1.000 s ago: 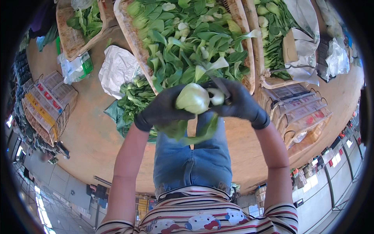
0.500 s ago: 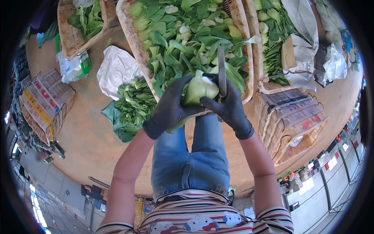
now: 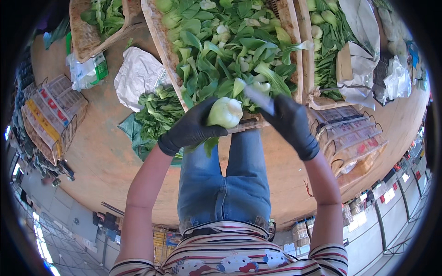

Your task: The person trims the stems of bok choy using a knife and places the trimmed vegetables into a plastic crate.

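My left hand [image 3: 193, 125], in a black glove, is closed round a head of bok choy [image 3: 224, 113]. Its pale base with the cut root end points right, and some green leaf hangs below my palm. To the right, my right hand [image 3: 291, 120], gloved too, grips a knife [image 3: 258, 98] whose blade is smeared by motion and slants up to the left, apart from the bok choy. Both hands are over the near edge of a large basket [image 3: 162, 46] heaped with bok choy leaves and stalks [image 3: 221, 55]. A loose leaf piece [image 3: 238, 86] shows near the blade tip.
On the left floor, a bundle of greens [image 3: 159, 115] lies by a silvery sheet [image 3: 138, 76]. A smaller basket [image 3: 87, 43] stands far left; another crate of bok choy [image 3: 324, 55] adjoins on the right. Wrapped wire-handled baskets [image 3: 55, 115] stand at both sides.
My right hand has moved right and away from the bok choy with the knife, which has swung from upright to slanting left. The bok choy's base has turned to the right in my left hand.
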Tool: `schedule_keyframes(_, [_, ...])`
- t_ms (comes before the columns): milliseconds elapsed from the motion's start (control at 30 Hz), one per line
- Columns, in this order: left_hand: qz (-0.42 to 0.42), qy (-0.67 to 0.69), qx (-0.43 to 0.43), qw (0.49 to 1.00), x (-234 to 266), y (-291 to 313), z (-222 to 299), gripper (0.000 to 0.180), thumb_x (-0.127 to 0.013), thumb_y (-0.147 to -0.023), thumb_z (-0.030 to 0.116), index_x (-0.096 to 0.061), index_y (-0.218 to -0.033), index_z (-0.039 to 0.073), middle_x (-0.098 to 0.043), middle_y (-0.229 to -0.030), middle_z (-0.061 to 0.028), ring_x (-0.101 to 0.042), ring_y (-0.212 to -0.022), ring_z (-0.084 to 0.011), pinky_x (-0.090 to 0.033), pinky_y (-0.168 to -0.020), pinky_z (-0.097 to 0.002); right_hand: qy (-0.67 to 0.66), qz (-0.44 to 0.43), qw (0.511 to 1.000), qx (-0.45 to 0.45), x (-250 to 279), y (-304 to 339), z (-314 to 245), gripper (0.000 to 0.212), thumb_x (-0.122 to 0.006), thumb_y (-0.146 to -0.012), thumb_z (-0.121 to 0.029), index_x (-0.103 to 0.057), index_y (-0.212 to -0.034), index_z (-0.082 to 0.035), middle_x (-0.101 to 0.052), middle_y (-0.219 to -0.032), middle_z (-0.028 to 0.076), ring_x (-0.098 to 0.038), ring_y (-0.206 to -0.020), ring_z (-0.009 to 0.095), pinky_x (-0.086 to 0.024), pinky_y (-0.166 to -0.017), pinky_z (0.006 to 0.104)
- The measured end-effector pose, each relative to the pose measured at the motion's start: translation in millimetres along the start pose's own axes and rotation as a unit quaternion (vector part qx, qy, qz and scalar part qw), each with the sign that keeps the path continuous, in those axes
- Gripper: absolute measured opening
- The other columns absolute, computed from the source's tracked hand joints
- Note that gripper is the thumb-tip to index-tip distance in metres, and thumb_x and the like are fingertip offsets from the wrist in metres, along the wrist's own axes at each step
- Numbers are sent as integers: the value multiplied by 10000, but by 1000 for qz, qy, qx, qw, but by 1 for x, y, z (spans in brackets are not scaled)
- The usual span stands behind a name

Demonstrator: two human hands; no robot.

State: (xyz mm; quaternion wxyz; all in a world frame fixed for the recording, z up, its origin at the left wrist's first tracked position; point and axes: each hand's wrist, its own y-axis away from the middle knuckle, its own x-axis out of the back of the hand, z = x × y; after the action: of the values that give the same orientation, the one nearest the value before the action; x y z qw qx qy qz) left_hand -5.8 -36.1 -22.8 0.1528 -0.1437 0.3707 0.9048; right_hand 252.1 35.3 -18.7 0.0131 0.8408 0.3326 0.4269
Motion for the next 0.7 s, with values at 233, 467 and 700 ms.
schedule_keyframes(233, [16,2,-5,1000,-1,5,-12,696,-822,-701,215,-457,-1264,30,-576,-1156,-81,-537,-1059,-174,-439,-929,-328,-43,-102,992,55,-9,-9,-40,93,-663,-710,-132,-586,-734,-85,-577,-652,108,-582,-569,308,-471,-529,393])
schedule_keyframes(467, [69,55,-62,994,16,42,-23,734,-835,-651,78,-444,-1272,54,-541,-1219,-72,-509,-1138,-181,-421,-973,-345,-53,-143,969,-196,-68,-7,75,244,-636,-810,-288,-649,-754,-51,-611,-666,182,-602,-638,378,-474,-596,455])
schedule_keyframes(700, [457,-153,56,875,136,146,-219,535,-759,-750,232,-516,-1166,-1,-601,-1077,-142,-585,-960,-259,-455,-836,-365,-200,26,938,-283,-48,-122,77,269,-640,-829,-253,-654,-868,12,-623,-674,148,-611,-603,231,-461,-572,371])
